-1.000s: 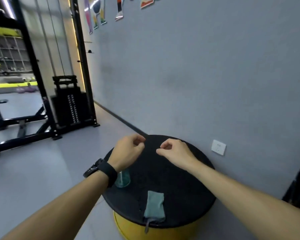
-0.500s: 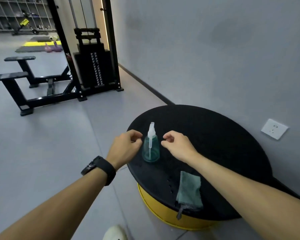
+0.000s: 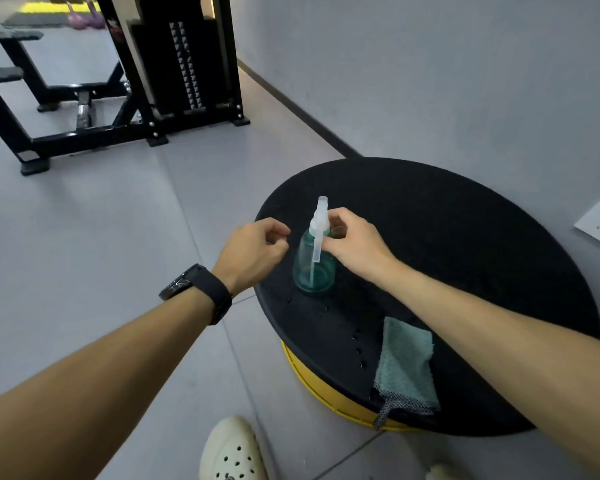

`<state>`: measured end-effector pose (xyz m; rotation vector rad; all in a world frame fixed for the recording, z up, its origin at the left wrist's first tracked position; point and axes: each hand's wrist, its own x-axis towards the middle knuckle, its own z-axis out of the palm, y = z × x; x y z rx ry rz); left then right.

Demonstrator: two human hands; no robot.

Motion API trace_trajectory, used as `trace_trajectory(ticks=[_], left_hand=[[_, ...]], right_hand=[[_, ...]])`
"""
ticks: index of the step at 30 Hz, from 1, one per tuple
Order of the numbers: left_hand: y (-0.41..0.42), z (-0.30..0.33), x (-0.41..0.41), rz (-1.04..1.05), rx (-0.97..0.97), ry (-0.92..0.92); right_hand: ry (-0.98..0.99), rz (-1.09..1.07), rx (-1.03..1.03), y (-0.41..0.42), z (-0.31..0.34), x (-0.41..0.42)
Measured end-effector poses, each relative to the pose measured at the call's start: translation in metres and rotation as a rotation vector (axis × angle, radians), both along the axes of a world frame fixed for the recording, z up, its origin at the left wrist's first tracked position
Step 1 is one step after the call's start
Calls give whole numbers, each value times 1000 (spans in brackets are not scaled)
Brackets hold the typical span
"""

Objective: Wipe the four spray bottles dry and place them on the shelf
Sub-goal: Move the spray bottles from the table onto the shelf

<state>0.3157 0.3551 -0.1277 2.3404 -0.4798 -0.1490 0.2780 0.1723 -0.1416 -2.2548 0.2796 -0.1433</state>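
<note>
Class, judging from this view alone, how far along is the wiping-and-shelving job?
Nothing looks done. One spray bottle stands on the round black top; no shelf or other bottles show. The right hand is at its neck, the left hand beside it. The cloth lies untouched, so wiping and shelving remain.

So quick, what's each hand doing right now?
Left hand: loosely curled, holding nothing, just beside the spray bottle.
Right hand: fingers closed at the bottle's neck, gripping it.
</note>
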Motion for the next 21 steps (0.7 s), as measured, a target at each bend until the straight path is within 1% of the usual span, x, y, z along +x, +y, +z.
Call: trace_trajectory(ticks=[4,11,16,21], left_hand=[[-1,1,1,-4,12,-5],[1,23,-6,-11,18,-35],[-9,57,-16,-30,4,-77],[-33,105,-38,-102,-22,-134]], right_hand=[[1,10,18,1,-1,2],[14,-23,-34,4,16,-10],[-40,-44,-30,-11,54,-30],[-91,-64,-65,-35,105,-63]])
